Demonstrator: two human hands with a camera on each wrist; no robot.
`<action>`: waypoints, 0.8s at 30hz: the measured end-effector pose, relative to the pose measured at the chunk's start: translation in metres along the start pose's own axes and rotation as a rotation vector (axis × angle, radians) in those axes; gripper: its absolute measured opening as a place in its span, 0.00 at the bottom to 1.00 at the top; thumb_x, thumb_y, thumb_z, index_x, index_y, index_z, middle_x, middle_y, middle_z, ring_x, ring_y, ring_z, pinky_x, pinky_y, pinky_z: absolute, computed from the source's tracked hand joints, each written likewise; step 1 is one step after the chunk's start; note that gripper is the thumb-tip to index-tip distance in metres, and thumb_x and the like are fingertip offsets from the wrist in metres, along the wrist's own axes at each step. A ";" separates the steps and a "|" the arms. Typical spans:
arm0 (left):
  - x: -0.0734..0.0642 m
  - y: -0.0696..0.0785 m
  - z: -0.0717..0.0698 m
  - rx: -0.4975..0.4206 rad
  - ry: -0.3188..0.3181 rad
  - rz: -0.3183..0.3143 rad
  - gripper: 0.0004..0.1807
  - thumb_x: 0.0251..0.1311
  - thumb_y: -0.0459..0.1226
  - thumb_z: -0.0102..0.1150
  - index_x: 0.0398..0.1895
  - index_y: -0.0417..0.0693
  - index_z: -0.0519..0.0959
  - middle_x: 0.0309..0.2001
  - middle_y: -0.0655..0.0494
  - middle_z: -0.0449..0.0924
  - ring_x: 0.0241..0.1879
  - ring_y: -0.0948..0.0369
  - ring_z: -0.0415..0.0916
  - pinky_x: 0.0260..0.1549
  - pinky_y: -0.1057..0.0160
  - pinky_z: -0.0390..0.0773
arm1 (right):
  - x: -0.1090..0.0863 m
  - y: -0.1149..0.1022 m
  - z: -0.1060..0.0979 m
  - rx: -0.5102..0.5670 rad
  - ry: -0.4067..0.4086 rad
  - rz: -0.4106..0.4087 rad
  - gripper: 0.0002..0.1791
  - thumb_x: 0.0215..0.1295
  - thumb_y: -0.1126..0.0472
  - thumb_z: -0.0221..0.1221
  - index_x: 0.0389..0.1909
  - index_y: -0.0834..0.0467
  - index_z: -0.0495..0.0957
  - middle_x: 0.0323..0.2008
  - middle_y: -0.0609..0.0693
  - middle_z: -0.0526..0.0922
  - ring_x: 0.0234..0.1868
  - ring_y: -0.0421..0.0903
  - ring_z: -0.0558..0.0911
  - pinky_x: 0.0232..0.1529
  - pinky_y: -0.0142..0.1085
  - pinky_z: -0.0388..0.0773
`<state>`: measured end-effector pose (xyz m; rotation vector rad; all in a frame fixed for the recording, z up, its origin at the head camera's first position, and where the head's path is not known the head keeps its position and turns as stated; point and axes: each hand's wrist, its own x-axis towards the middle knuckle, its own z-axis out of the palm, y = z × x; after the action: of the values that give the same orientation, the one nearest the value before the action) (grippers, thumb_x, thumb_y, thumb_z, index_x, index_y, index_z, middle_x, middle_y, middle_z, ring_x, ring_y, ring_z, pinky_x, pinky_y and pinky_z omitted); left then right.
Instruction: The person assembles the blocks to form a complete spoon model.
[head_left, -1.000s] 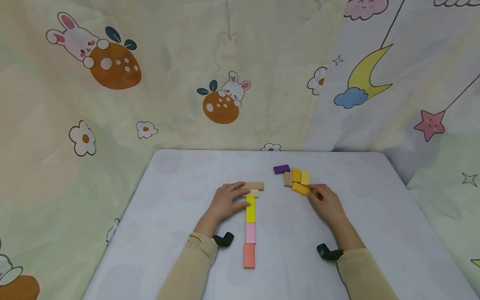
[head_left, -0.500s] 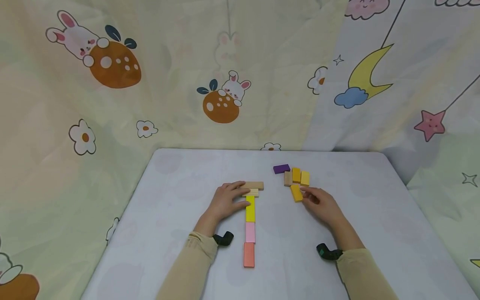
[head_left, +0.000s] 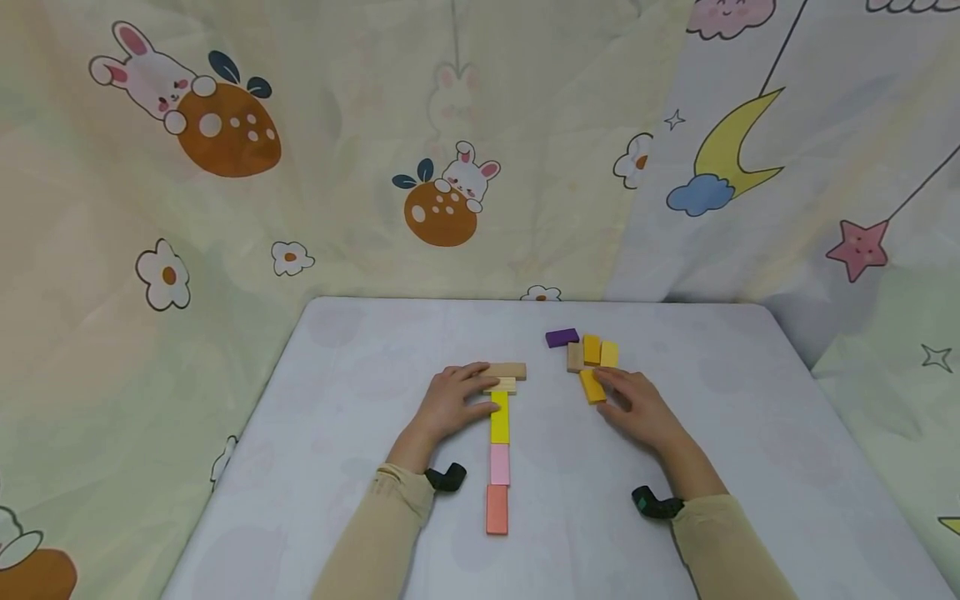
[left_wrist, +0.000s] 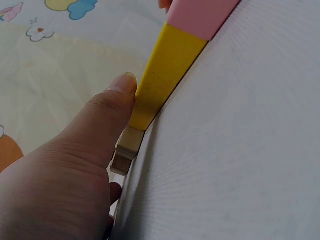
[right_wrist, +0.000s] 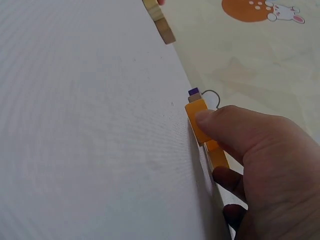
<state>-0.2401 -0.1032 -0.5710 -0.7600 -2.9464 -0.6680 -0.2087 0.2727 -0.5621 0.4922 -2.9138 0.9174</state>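
Observation:
My left hand (head_left: 452,402) rests beside a row of blocks, fingers extended over the left ends of a tan wooden block (head_left: 510,371) and a pale wooden block (head_left: 507,385). Its thumb touches the side of a yellow block (left_wrist: 170,65). A pink block (head_left: 499,464) and a coral block (head_left: 497,510) continue the row toward the near edge. My right hand (head_left: 641,408) holds an orange block (right_wrist: 198,120) between thumb and fingers; the block lies slanted on the table. In the right wrist view the thumb covers part of it, and the index fingertip is hidden.
Beyond the right hand are another orange block (head_left: 592,348), a light yellow block (head_left: 609,354), a small tan block (head_left: 575,357) and a purple block (head_left: 562,337). The white table (head_left: 360,333) ends at a patterned cloth backdrop (head_left: 337,150).
The near orange block has turned from lying crosswise to pointing toward the near edge. My right hand has shifted slightly left, and its thumb has come to the block. The left hand stays put.

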 end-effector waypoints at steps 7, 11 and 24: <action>0.000 0.000 0.002 0.002 0.005 0.006 0.29 0.60 0.64 0.58 0.65 0.74 0.74 0.73 0.69 0.63 0.68 0.53 0.63 0.66 0.46 0.63 | -0.001 -0.001 0.001 -0.029 0.008 -0.026 0.34 0.65 0.56 0.64 0.71 0.47 0.67 0.69 0.51 0.72 0.64 0.54 0.70 0.65 0.55 0.66; 0.000 0.000 0.002 0.000 0.007 0.013 0.29 0.60 0.64 0.58 0.65 0.74 0.74 0.73 0.69 0.63 0.68 0.53 0.64 0.66 0.46 0.64 | 0.000 -0.002 0.001 -0.015 0.006 -0.046 0.34 0.64 0.57 0.65 0.71 0.48 0.67 0.69 0.52 0.72 0.66 0.55 0.69 0.66 0.56 0.64; -0.001 -0.001 0.000 0.004 -0.002 0.004 0.30 0.60 0.65 0.56 0.65 0.74 0.73 0.74 0.69 0.62 0.69 0.52 0.63 0.67 0.45 0.63 | 0.009 -0.003 0.002 -0.028 -0.030 -0.020 0.34 0.64 0.54 0.64 0.71 0.45 0.66 0.71 0.50 0.70 0.66 0.54 0.69 0.65 0.56 0.65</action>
<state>-0.2400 -0.1045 -0.5718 -0.7663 -2.9466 -0.6607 -0.2165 0.2666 -0.5607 0.5378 -2.9386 0.8728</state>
